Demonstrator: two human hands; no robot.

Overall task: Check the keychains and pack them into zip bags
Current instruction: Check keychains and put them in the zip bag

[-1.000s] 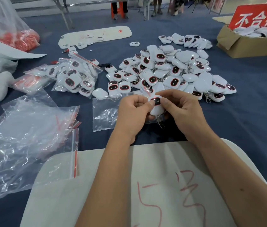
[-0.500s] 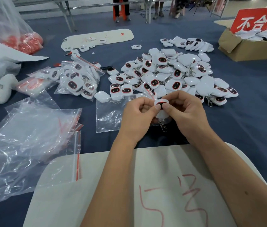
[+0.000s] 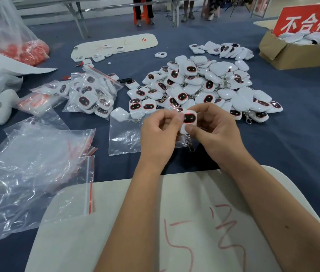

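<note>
My right hand (image 3: 217,134) pinches a white keychain (image 3: 189,122) with a dark red-rimmed face turned up toward me; its metal clasp (image 3: 190,143) hangs below. My left hand (image 3: 159,134) is curled, its fingertips at the keychain's left edge, apparently pinching a thin clear film there. Under both hands lies an empty clear zip bag (image 3: 125,138). Behind them sits a big pile of loose keychains (image 3: 204,85). A filled zip bag (image 3: 92,93) lies to the left.
A heap of empty zip bags (image 3: 29,163) covers the left. A white board with red writing (image 3: 155,222) lies under my forearms. A cardboard box (image 3: 296,54) with a red sign stands at back right. A second white board (image 3: 116,44) lies farther back.
The keychain has been turned from edge-on to face-up and lifted slightly. My left fingers have shifted to its left edge.
</note>
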